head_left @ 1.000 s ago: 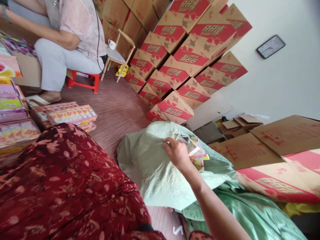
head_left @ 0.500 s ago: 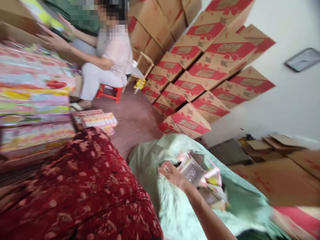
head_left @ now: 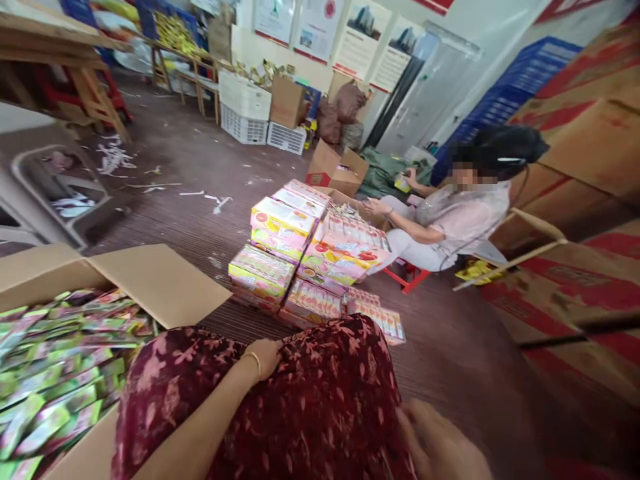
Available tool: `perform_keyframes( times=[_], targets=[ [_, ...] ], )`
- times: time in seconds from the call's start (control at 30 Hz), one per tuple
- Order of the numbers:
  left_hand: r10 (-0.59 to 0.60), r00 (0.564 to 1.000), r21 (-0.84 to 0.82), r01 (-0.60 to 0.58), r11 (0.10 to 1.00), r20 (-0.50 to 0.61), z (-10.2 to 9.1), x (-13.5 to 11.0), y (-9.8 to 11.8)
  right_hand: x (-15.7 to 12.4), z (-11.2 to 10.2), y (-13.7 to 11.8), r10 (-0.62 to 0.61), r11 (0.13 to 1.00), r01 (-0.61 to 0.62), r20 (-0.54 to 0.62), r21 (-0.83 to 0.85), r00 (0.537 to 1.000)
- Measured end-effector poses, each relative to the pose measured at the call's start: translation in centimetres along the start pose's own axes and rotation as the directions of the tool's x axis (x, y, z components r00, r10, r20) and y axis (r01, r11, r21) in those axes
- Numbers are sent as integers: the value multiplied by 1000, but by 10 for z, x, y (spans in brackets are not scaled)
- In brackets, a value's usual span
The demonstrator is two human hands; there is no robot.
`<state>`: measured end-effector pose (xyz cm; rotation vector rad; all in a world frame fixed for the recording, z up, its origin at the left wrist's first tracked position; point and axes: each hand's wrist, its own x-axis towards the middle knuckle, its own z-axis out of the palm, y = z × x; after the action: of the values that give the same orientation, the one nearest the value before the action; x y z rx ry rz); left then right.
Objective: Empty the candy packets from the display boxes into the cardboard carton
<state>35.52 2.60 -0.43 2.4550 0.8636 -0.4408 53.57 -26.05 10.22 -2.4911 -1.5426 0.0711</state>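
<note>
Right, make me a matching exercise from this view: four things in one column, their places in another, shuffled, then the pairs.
Things
1. left hand
2. right hand
3. open carton of green packets
4. stack of colourful boxes

Places
A. on the floor ahead, beside the seated person
B. far left, next to the lap
C. low right edge of the red floral fabric
D. resting on top of that fabric

Pairs: 1-D, 2-C, 3-B, 4-A

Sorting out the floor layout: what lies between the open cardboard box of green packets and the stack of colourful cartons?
In the head view, only the open cardboard box's raised flap and bare brown ribbed floor with paper scraps lie before the stack of colourful cartons.
</note>
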Motion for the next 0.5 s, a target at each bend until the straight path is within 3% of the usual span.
perform_keyframes(
  times=[0.13,0.23,0.37,0.5],
  targets=[
    [-57,998,-43,58,997,31,10,-1,-5,92,39,-93,-234,972,235,15,-32,972],
    [-89,994,-99,95,991,60,16,0,-9,164,63,-144,-335,942,333,60,30,940],
    [-132,990,-192,138,972,41,14,-4,-16,260,100,-178,-365,931,365,137,22,921],
    [-201,979,-299,186,936,-20,10,-8,-30,329,140,-187,-299,949,314,233,-27,925]
  ],
)
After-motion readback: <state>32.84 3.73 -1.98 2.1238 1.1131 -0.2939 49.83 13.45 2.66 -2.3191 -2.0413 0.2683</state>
